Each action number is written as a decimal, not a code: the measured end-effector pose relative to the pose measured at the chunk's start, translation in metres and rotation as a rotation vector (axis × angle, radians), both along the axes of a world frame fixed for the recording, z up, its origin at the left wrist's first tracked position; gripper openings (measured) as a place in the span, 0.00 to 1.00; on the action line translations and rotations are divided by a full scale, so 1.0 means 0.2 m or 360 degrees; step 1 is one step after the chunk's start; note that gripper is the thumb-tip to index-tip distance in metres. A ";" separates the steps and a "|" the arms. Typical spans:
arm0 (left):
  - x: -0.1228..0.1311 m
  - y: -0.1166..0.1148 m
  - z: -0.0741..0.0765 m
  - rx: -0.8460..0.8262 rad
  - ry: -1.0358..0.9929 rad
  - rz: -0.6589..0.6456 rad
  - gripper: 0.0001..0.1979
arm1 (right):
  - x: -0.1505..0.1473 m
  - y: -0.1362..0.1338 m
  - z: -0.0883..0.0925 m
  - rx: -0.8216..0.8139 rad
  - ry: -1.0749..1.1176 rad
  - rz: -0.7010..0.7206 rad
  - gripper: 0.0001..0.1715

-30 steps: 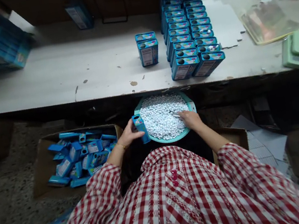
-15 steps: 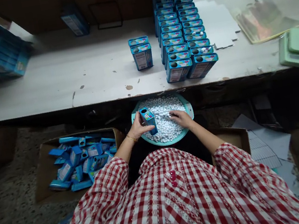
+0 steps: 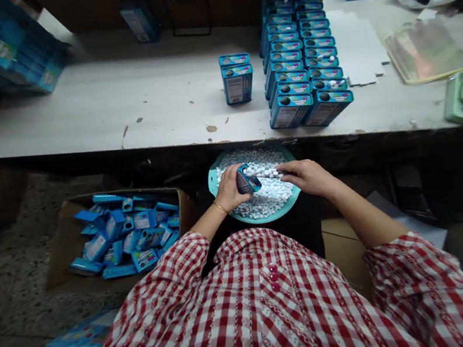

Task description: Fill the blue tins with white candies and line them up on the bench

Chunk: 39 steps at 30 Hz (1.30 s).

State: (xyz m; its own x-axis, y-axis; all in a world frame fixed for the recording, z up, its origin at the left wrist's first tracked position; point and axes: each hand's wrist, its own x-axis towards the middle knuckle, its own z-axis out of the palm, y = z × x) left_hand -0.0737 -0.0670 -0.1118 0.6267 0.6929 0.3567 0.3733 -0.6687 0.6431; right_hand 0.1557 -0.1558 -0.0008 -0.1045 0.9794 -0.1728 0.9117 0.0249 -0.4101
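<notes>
Spilling of pellets (image 3: 271,197) from the basin (image 3: 284,207) may be caused if the tin (image 3: 247,181) clasped in the left hand (image 3: 229,190) or the metal tool (image 3: 268,175) pinched in the right hand (image 3: 308,177) slips above it.

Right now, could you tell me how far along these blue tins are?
Done, apparently: rows of tins standing on the table. In hand: the left hand holds one tin, the right hand a thin metal tool. Remaining: loose tins in the cardboard box.
</notes>
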 end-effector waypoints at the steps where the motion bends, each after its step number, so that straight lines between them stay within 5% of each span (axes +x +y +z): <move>1: 0.01 -0.01 0.00 0.0023 0.0018 0.0001 0.44 | -0.03 0.01 0.05 -0.0055 -0.0161 0.0015 0.20; 8: 0.01 -0.04 0.01 0.0027 0.0080 0.0028 0.43 | -0.23 0.09 0.29 -0.0291 -0.0825 0.0173 0.19; 12: 0.02 -0.04 0.01 0.0008 0.0097 0.0020 0.42 | -0.30 0.13 0.36 -0.0331 -0.0937 0.0220 0.19; 16: 0.01 -0.04 0.04 -0.0029 -0.0026 -0.0026 0.43 | -0.20 0.06 0.35 -0.0196 -0.0929 0.0199 0.20; 19: -0.01 -0.03 0.02 -0.0188 -0.0190 0.0016 0.45 | 0.00 -0.05 0.22 -0.0096 -0.0847 0.0100 0.21; 22: -0.01 -0.03 -0.03 -0.0498 -0.0289 0.0118 0.49 | 0.15 -0.13 -0.06 -0.0203 -0.0792 0.0034 0.20; 26: 0.03 -0.05 -0.10 -0.0814 -0.0357 0.0179 0.51 | 0.08 -0.10 -0.45 -0.0211 -0.0610 -0.0070 0.22; 29: 0.08 -0.06 -0.12 -0.0912 -0.0383 0.0153 0.53 | -0.05 -0.02 -0.62 -0.0093 -0.0387 -0.0240 0.22; 34: 0.08 -0.05 -0.08 -0.1001 -0.0429 0.0107 0.54 | -0.05 0.05 -0.73 -0.0051 0.0072 -0.0425 0.22; 39: -0.07 0.02 -0.02 -0.0784 -0.0445 0.0177 0.53 | 0.04 0.01 -0.68 0.0019 0.0497 -0.0495 0.22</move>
